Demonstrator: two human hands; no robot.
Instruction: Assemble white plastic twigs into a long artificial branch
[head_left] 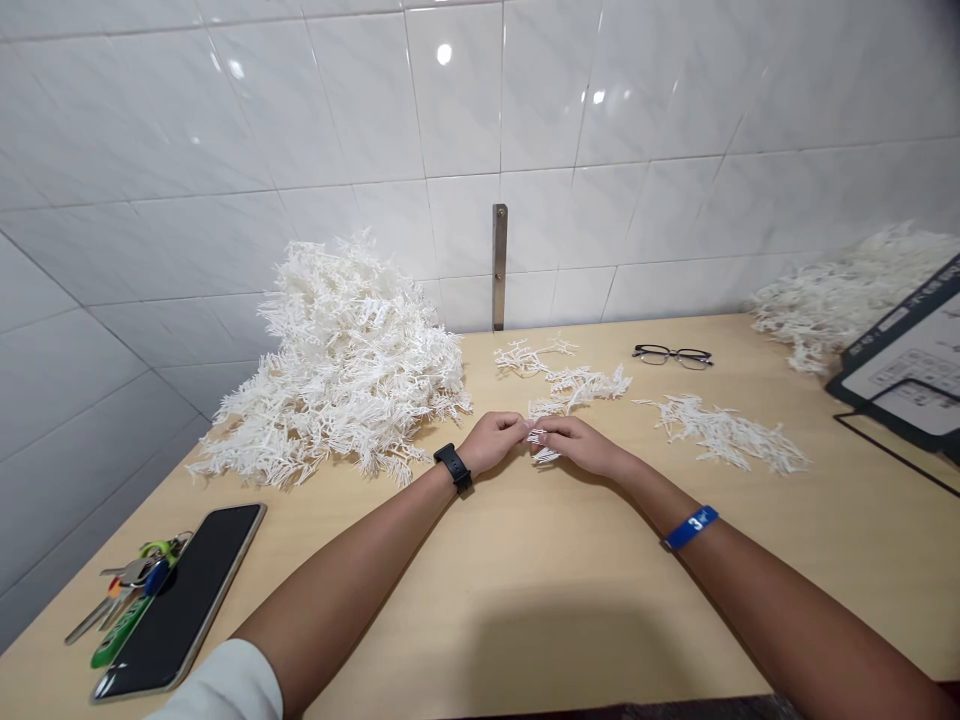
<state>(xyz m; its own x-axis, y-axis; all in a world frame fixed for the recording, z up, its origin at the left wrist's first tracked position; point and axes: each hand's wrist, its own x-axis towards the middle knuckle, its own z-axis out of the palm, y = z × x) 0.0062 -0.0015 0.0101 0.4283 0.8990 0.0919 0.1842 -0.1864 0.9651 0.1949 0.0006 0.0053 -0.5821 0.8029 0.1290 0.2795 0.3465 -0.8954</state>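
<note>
My left hand [491,442], with a black watch [454,468] at the wrist, is closed, thumb and fingertips pinching the end of a white branched sprig [545,456]. My right hand [585,446] meets it from the other side, its fingers closed on the same sprig, whose thin prongs show below the fingertips. Just beyond my hands lies a loose cluster of white sprigs [577,388]. A large heap of white sprigs [352,370] rises to the left of my left hand. Off to the right of my right hand, a smaller flat group of white sprigs [727,432] rests on the table.
Eyeglasses [673,356] lie toward the back of the wooden table [420,620]. A phone [187,600] and keys [135,585] are at the front left. At right, a dark-framed panel [911,365] leans before another white heap [847,285]. A tiled wall [360,110] stands behind.
</note>
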